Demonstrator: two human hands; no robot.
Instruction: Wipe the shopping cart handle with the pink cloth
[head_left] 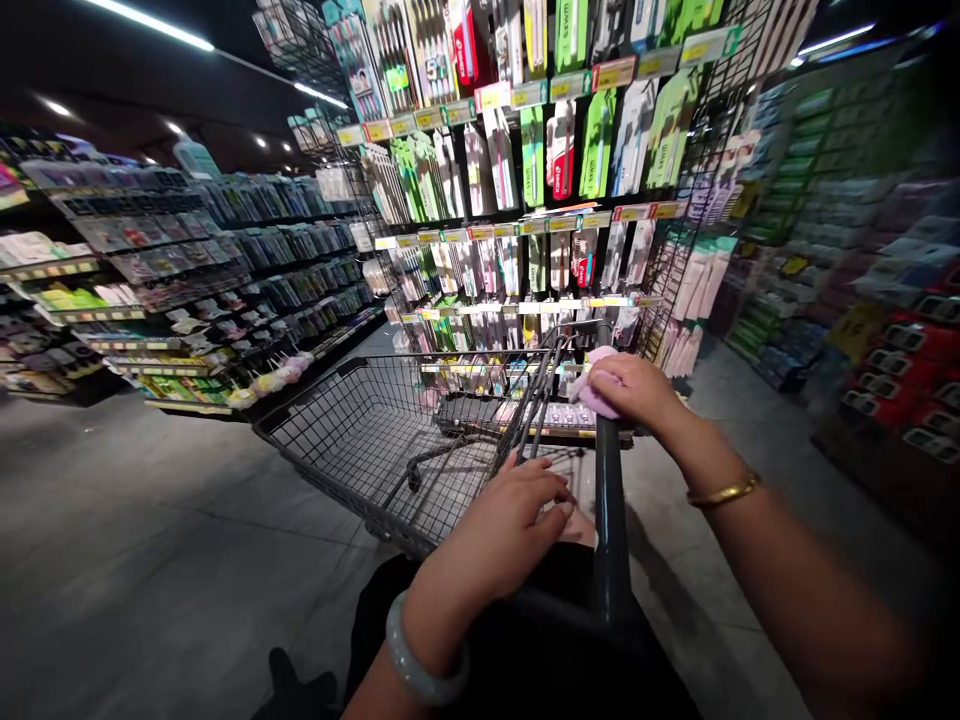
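Note:
My right hand (634, 390) is closed round the far end of a dark cart handle (609, 520), pressing a small pink cloth-like thing (592, 398) against it. My left hand (510, 520), with a pale bangle at the wrist, rests fingers forward on a pinkish flat item on the near end of the wire shopping cart (360, 420). Whether those fingers grip the item is unclear. The cart basket looks bare of goods. A gold bangle circles my right wrist.
A tall rack of hanging toothbrush packs (525, 170) stands straight ahead of the cart. Shelves of small goods (187, 260) run along the left aisle. Stacked boxes (885, 300) fill the right side. Grey tiled floor (150, 520) spreads to the left.

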